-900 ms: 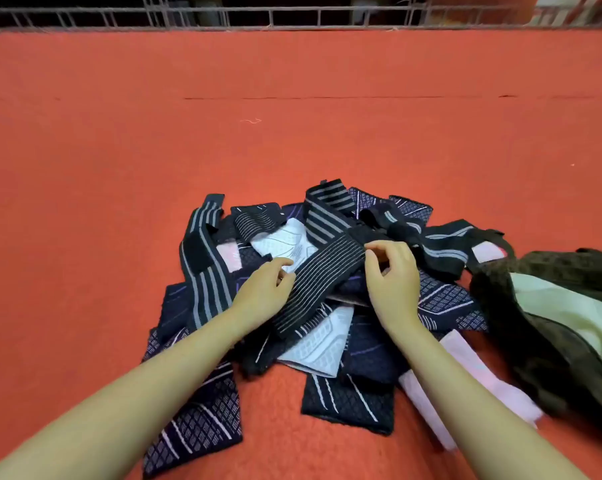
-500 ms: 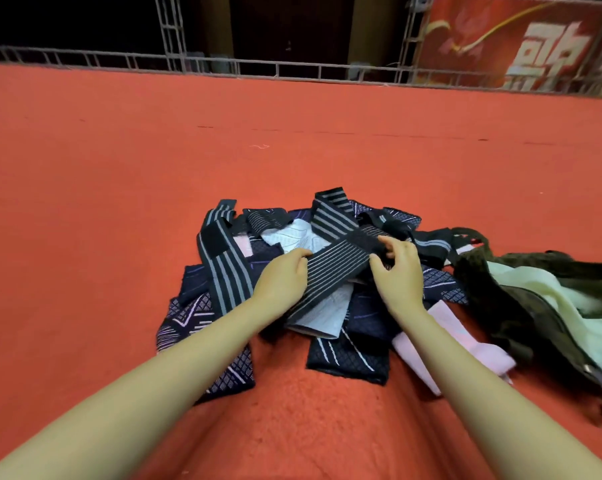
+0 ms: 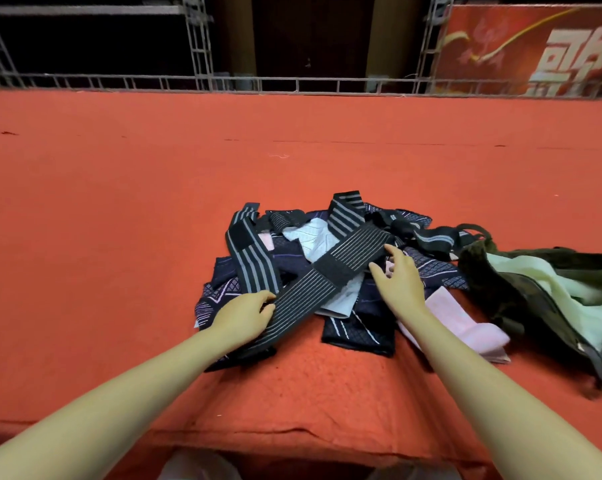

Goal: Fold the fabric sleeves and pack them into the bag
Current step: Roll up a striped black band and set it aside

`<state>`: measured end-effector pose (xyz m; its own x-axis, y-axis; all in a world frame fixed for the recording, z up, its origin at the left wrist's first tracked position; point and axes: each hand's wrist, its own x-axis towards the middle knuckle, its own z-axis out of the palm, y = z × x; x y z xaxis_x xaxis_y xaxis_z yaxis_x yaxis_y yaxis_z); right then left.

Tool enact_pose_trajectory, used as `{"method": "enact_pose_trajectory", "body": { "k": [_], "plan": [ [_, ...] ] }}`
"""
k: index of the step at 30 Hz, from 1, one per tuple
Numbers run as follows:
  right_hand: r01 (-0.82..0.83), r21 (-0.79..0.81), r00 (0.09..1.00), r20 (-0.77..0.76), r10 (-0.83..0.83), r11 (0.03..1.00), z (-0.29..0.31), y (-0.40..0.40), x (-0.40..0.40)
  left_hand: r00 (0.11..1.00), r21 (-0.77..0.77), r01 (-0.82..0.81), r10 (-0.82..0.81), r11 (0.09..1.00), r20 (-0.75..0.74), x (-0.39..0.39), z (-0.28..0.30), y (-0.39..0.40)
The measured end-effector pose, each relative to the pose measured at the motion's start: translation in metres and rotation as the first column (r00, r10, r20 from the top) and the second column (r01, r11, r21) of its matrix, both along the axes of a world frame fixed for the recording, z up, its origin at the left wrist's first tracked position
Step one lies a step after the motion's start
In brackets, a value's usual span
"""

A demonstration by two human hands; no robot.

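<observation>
Here your left hand [image 3: 247,315] pinches the near end of the striped elastic strap [image 3: 330,282] while your right hand [image 3: 398,280], fingers loosely spread and holding nothing, steadies its far end, stretching it flat for folding.

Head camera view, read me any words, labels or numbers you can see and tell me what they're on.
Red banner behind the metal railing, top right: large pale characters, cut off by the frame edge and too partial to read.
Striped fabric sleeves and the olive bag: no readable text or labels.
</observation>
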<state>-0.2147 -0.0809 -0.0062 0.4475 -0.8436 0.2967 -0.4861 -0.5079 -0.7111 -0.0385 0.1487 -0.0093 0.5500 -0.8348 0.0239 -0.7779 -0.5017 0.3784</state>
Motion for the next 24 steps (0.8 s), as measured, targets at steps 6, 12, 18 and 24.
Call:
{"method": "enact_pose_trajectory", "body": {
  "k": [6,12,18,24],
  "plan": [
    [0.093,-0.117,0.991,0.103,-0.081,0.989,0.019,-0.012,0.005,0.999,-0.068,-0.031,0.030,0.997,-0.009,-0.008,-0.006,-0.023],
    [-0.003,0.059,1.000,0.029,0.001,0.998,0.032,-0.056,0.026,0.998,-0.192,-0.032,0.021,0.981,-0.058,-0.012,0.011,-0.080],
    [-0.074,0.250,0.964,0.266,0.005,0.966,-0.006,-0.058,0.019,0.962,-0.282,-0.033,-0.046,0.959,-0.270,-0.022,0.012,-0.141],
    [-0.089,0.143,0.910,0.413,0.023,0.986,-0.031,-0.050,0.012,0.808,-0.409,-0.298,0.000,0.863,-0.589,-0.023,0.015,-0.196]
  ]
}}
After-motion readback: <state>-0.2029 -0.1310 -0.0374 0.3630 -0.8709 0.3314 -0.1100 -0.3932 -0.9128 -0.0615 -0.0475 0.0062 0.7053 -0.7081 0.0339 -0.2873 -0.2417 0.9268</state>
